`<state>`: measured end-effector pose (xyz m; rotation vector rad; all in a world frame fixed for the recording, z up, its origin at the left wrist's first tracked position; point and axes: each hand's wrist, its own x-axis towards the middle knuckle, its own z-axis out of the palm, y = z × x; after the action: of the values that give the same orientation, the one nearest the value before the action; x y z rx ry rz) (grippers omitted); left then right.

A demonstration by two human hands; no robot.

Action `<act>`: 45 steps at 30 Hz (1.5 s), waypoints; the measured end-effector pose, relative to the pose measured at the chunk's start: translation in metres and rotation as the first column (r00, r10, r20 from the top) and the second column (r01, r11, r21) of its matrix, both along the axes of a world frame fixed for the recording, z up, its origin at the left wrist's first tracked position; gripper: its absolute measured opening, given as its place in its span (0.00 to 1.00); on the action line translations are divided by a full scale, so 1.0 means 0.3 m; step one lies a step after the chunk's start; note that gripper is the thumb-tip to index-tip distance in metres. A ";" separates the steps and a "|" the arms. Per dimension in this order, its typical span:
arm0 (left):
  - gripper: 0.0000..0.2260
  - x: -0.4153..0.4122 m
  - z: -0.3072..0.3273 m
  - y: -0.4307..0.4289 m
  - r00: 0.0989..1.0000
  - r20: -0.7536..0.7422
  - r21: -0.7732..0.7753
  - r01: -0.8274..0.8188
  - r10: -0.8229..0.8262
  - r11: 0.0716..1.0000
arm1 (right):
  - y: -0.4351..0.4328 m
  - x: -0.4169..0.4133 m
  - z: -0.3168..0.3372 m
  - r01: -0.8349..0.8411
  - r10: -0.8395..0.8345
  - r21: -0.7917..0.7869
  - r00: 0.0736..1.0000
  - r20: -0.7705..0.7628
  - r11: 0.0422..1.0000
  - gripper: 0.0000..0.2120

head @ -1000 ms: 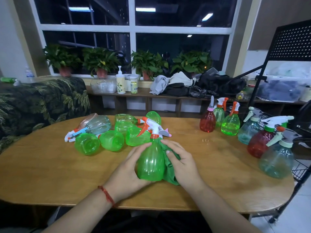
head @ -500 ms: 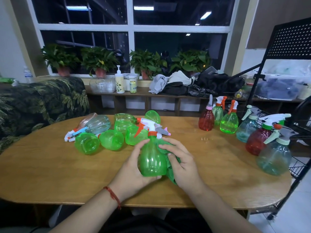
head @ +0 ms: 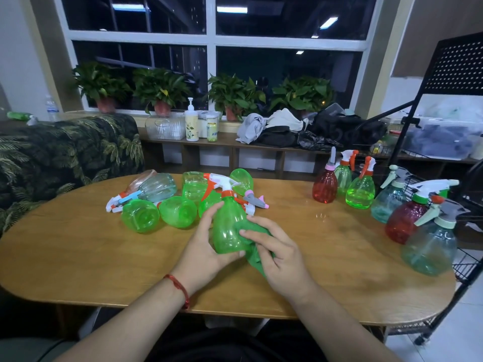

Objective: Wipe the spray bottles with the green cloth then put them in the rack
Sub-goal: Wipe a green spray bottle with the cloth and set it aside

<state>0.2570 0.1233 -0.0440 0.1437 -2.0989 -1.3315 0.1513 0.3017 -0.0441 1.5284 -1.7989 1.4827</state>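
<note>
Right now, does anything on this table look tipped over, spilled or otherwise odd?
Only the heap of spray bottles left of centre on the wooden table: they lie on their sides, jumbled together, while the upright spray bottles at the right stand in a group. No spill or damage shows.

A large window (head: 211, 40) with a white frame fills the wall at 12 o'clock; its panes are dark and reflect ceiling lights (head: 231, 9). Four potted plants (head: 159, 87) stand along its sill. Below them a low wooden shelf (head: 227, 145) carries a pump bottle (head: 191, 121), a clear ribbed container (head: 164, 126) and a heap of clothes (head: 274, 126). At 9 o'clock sits a sofa (head: 65, 150) covered in a dark palm-leaf print, with a white wall (head: 18, 48) above it at 10 o'clock. An oval wooden table (head: 78, 257) spans the foreground. Pale floor tiles (head: 457, 335) show at 4 o'clock.
</note>
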 end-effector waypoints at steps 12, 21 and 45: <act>0.50 0.032 0.021 0.045 0.985 0.090 -0.129 0.158 -0.148 0.979 | -0.006 -0.038 0.043 -0.081 0.141 -0.127 0.801 0.581 0.989 0.25; 0.49 0.043 0.015 0.082 0.992 0.047 -0.106 0.122 -0.117 0.987 | -0.002 -0.021 0.038 -0.057 0.132 -0.150 0.823 0.553 0.987 0.25; 0.50 0.048 0.014 0.090 0.990 0.115 -0.222 0.109 -0.085 0.969 | 0.011 -0.029 0.065 -0.073 0.142 -0.133 0.744 0.653 0.988 0.25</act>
<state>0.2714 0.1505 -0.0399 0.0128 -2.3567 -1.1488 0.1427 0.3050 -0.0247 1.1348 -1.9576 2.3594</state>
